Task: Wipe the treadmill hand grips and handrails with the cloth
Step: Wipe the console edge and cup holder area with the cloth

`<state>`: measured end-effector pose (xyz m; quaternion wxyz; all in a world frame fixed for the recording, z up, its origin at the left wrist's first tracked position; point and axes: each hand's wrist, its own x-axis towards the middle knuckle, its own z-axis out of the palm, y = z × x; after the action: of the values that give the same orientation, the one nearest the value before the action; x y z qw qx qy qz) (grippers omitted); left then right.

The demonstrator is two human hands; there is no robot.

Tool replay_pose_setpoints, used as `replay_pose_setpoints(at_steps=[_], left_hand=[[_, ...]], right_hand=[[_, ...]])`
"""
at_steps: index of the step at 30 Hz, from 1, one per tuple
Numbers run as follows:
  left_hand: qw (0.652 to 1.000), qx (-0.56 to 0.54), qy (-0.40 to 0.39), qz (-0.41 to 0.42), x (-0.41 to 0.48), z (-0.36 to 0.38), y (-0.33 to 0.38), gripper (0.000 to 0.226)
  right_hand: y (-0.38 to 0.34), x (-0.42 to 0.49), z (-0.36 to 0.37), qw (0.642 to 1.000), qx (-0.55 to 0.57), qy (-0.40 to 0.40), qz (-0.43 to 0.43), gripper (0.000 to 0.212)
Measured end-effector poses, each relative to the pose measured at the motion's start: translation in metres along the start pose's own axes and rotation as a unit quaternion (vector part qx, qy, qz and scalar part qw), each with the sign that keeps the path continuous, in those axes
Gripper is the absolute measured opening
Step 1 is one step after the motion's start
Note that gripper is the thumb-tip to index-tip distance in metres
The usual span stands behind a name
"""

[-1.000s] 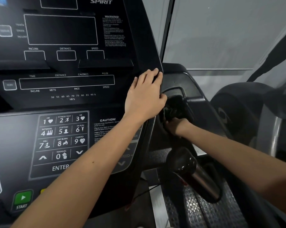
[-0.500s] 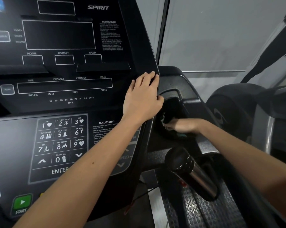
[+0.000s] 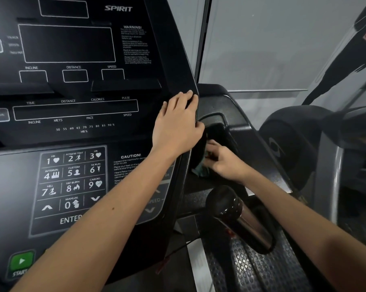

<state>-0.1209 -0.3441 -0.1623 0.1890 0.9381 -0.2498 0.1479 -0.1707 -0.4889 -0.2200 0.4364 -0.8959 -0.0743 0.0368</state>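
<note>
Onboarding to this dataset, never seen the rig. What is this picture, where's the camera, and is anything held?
There is no robot here. One camera sits on a person's head and looks forward and down at their two bare arms. In front of them is a treadmill console with a keypad and a green START button. The left hand rests on the console's right edge. The right hand is inside a recessed pocket beside the console and appears to grip a bluish cloth, though it is dark and blurred there. Below it the black and chrome hand grip sticks out, untouched. Another machine stands to the right.
</note>
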Motion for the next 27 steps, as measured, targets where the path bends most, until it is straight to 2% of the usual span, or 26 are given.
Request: replay_pose_setpoints(at_steps=[6, 7, 10, 12, 16, 18, 20, 23, 27], left_hand=[[1.000, 0.001, 0.000, -0.001, 0.000, 0.001, 0.000, 0.060], [1.000, 0.002, 0.002, -0.001, 0.000, 0.000, 0.000, 0.060], [1.000, 0.001, 0.003, -0.002, 0.000, 0.000, 0.001, 0.061], [1.000, -0.001, 0.004, -0.002, 0.000, 0.000, 0.001, 0.061], [1.000, -0.001, 0.004, -0.002, 0.000, 0.000, 0.000, 0.061], [1.000, 0.002, -0.001, -0.002, 0.001, 0.000, 0.000, 0.061], [1.000, 0.005, -0.005, -0.003, 0.000, 0.000, 0.000, 0.061], [1.000, 0.006, -0.009, -0.003, 0.000, 0.001, 0.000, 0.061], [1.000, 0.006, -0.007, -0.002, -0.001, 0.000, 0.000, 0.061]], right_hand=[[0.002, -0.011, -0.007, 0.998, 0.046, -0.029, 0.028, 0.017], [-0.001, -0.005, -0.003, 0.998, 0.049, -0.025, 0.034, 0.023], [-0.004, 0.014, 0.008, 0.997, 0.050, -0.001, 0.060, 0.056], [-0.006, 0.018, 0.012, 0.996, 0.062, -0.001, 0.065, 0.065], [-0.007, -0.001, 0.002, 0.999, -0.018, -0.021, -0.017, 0.036], [-0.001, -0.018, -0.010, 0.995, -0.054, -0.051, -0.072, 0.029], [0.010, -0.037, -0.026, 0.986, -0.102, -0.083, -0.107, 0.034], [0.026, -0.051, -0.051, 0.974, -0.184, -0.097, -0.087, 0.032], [0.041, -0.043, -0.081, 0.955, -0.285, -0.076, -0.042, 0.029]])
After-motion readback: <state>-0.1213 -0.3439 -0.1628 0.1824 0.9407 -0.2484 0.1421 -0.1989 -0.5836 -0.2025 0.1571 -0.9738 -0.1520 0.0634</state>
